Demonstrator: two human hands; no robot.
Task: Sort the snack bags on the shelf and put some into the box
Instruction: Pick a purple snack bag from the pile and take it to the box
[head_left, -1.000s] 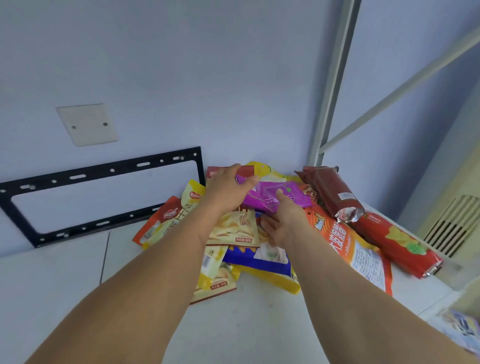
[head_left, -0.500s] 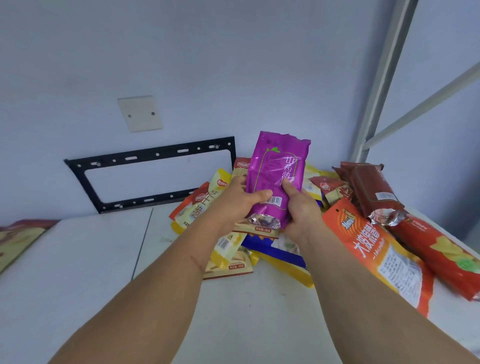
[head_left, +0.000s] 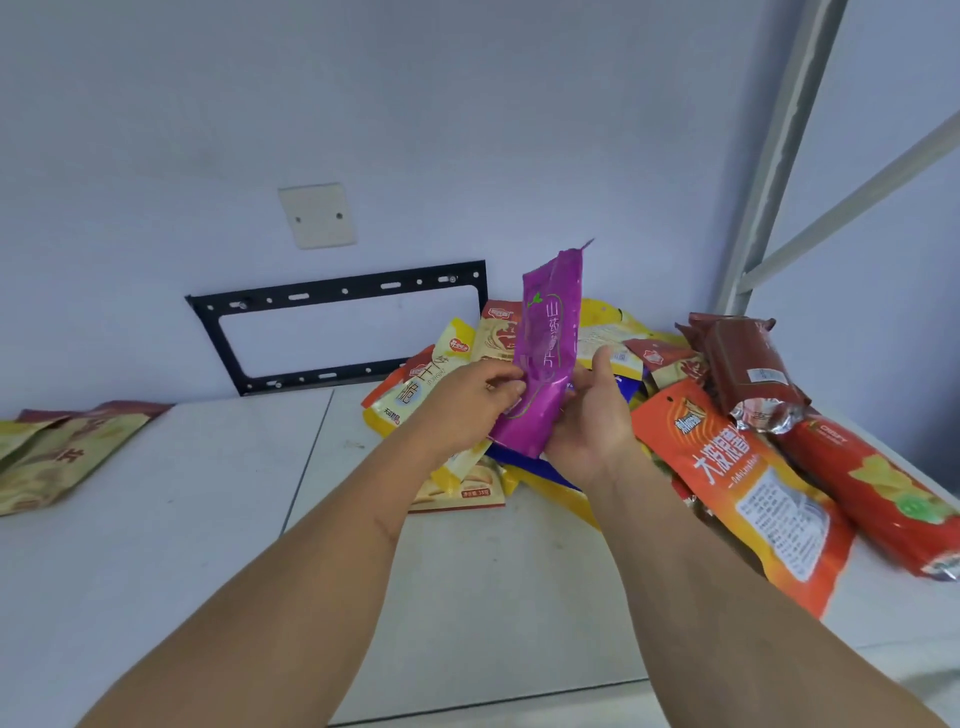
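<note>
I hold the purple snack bag upright above the pile of snack bags on the white shelf. My left hand pinches its left edge, fingers curled. My right hand cups its lower right side, thumb raised. An orange bag lies just right.

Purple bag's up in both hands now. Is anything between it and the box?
Cannot say: no box shows in this view. The purple bag is gripped by the left hand and right hand, lifted above the pile of snack bags. Nothing covers or snags it, and the white shelf to the left lies open.
</note>
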